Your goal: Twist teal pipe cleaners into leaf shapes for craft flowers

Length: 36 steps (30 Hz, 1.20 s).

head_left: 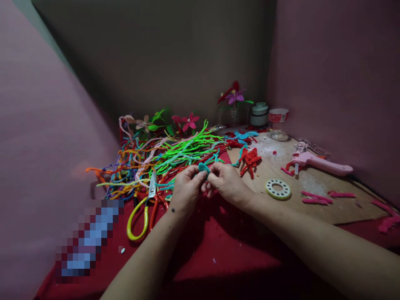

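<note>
above the desk (215,254), left hand (187,187) and right hand (226,181), each grip pinched on teal fuzzy piece (203,168); scissors (152,189) nearby

One left hand (188,186) and one right hand (227,183) are pinching one teal piece (204,168). One tape roll (285,189), one glue gun (321,163) and at least three pink strips (317,201) are lying on one board (340,210). At least one pair of scissors (152,188) is lying nearby. One jar (259,115) and one tub (278,115) are standing. One purple flower (235,97) is showing; the stems (187,150) are tangling beyond counting.
</note>
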Available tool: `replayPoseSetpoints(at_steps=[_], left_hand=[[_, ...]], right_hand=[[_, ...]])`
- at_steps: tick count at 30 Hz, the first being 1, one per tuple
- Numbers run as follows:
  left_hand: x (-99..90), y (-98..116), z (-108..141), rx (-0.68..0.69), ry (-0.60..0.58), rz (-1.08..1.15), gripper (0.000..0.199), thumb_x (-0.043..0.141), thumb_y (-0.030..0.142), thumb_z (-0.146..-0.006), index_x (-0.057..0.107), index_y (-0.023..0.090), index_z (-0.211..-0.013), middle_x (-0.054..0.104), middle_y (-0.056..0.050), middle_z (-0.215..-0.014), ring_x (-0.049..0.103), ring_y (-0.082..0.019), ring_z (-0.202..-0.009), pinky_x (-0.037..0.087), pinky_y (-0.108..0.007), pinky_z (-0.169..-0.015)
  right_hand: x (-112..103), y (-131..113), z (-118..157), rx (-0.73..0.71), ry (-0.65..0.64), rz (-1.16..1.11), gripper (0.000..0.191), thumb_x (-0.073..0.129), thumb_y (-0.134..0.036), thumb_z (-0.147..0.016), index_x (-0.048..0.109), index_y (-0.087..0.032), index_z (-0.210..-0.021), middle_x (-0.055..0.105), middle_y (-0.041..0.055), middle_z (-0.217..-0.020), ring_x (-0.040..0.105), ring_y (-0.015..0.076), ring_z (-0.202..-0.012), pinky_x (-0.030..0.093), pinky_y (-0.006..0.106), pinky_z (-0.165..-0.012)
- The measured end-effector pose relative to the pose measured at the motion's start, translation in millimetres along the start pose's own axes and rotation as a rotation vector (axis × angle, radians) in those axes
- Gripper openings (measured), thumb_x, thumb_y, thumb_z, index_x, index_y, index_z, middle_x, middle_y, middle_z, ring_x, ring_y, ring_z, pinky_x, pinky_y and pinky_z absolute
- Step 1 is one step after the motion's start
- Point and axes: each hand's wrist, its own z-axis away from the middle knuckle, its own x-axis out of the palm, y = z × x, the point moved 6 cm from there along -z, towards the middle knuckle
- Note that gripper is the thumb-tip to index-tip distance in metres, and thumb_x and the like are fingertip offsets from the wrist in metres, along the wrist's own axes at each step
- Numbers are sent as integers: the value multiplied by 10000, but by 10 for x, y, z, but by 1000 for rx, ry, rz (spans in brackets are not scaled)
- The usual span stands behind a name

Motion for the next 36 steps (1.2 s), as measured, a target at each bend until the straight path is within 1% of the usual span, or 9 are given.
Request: replayPoseSetpoints(at_steps=[2,7,11,15,20,24,27,30,36], left_hand=[[-2,-24,-13,-13,-26,53,143,617,246,-688,509,152,-682,479,63,-444,437,-62,-380,344,-176,-402],[-78,-46,-48,-34,-19,58,158,630,252,-691,520,139,-678,449,68,-424,343,-20,-344,244,-141,-362],[-95,-13,-37,-57,17,38,197,663,288,-651,530,144,-667,454,64,-405,359,-30,-333,247,-147,-348],[-90,55,-10,-23,32,-78,190,646,307,-666,548,149,-704,491,55,-427,386,-43,-337,254,-150,-336],[-122,95,-1,-17,11,-234,155,647,238,-641,569,141,-734,535,38,-508,437,-61,-395,312,-170,-371],[-160,150,-8,128,24,-415,73,569,221,-703,553,151,-700,516,39,-527,436,-70,-442,334,-189,-429],[-136,222,20,349,39,-718,63,505,187,-750,548,158,-714,558,0,-665,493,-105,-592,392,-227,-563],[-73,285,79,550,69,-976,89,461,148,-775,520,167,-711,544,-15,-703,491,-127,-661,389,-251,-624],[1,310,119,659,44,-1093,112,439,113,-783,474,174,-695,501,-13,-687,470,-129,-645,373,-244,-596]], right_hand=[[13,4,-6,10,-29,-23,80,442,-149,-706,418,-189,-641,574,-28,-517,523,97,-377,401,207,-386],[-14,28,-36,50,-61,-92,102,497,-203,-703,473,-164,-611,511,-46,-428,434,73,-303,344,190,-325],[10,61,-29,99,-106,-214,109,533,-231,-695,489,-156,-629,556,-27,-480,479,83,-333,400,205,-353],[-13,54,-40,77,-81,-199,101,534,-204,-691,471,-158,-625,576,-22,-495,518,90,-349,422,202,-371],[-62,47,-81,81,-52,-302,79,529,-160,-668,464,-153,-623,575,-20,-464,553,107,-368,442,201,-388],[-51,37,-73,96,-58,-279,48,527,-140,-672,492,-137,-640,591,-8,-489,561,109,-368,458,209,-408],[-33,35,-58,114,-59,-284,34,521,-116,-670,506,-130,-644,585,-11,-492,572,111,-386,481,221,-433],[-32,41,-56,112,-47,-318,27,540,-118,-661,520,-126,-646,580,-15,-515,592,116,-431,504,232,-457],[-42,28,-46,76,-24,-439,111,633,-167,-621,532,-122,-615,571,-20,-550,597,108,-497,545,263,-536]])
